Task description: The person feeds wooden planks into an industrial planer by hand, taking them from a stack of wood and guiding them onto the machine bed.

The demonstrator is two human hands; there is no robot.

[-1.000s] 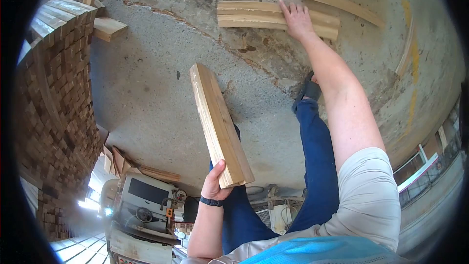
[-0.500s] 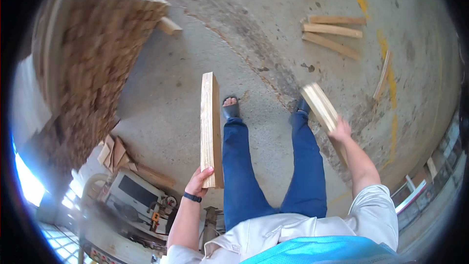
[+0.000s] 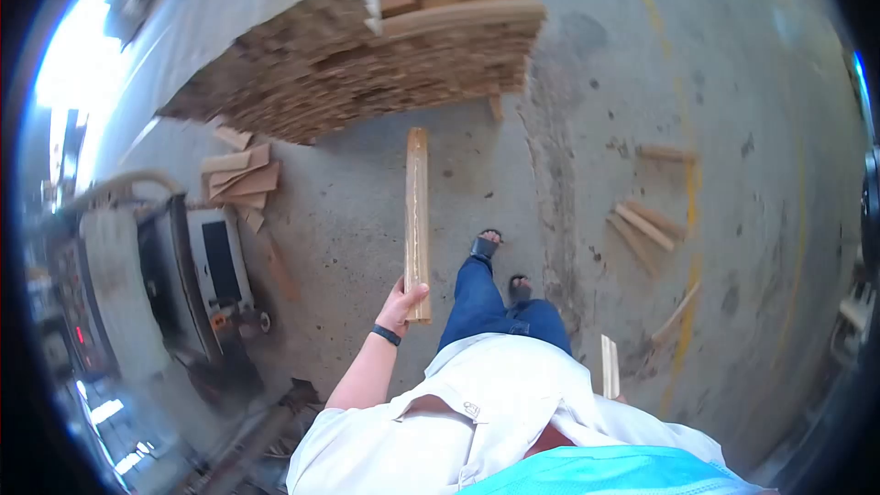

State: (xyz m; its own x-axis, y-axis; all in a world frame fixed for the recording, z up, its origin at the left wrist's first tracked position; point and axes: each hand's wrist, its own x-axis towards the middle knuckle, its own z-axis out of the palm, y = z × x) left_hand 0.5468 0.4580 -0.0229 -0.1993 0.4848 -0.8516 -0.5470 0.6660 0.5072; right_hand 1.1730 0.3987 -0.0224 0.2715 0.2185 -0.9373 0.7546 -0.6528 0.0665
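My left hand [image 3: 401, 307], with a dark band on the wrist, is closed round the lower end of a long wooden block [image 3: 417, 220]. The block points away from me over the concrete floor, and pale lines run along its upper face. At my right side a second, pale wooden block [image 3: 610, 367] sticks up past my shirt. Only a sliver of my right hand [image 3: 621, 398] shows at that block's lower end; my shirt hides the rest of the hand and arm.
A large stack of wooden boards [image 3: 412, 64] stands ahead, partly under a pale sheet. Wood offcuts [image 3: 243, 174] lie left of it, near a machine [image 3: 215, 257]. Several loose sticks [image 3: 646, 225] lie on the floor at right, by a yellow line [image 3: 694, 284].
My view and body have turned left, so the board stack now lies ahead. My right hand with its block has dropped back to my side. My left hand still holds its block.
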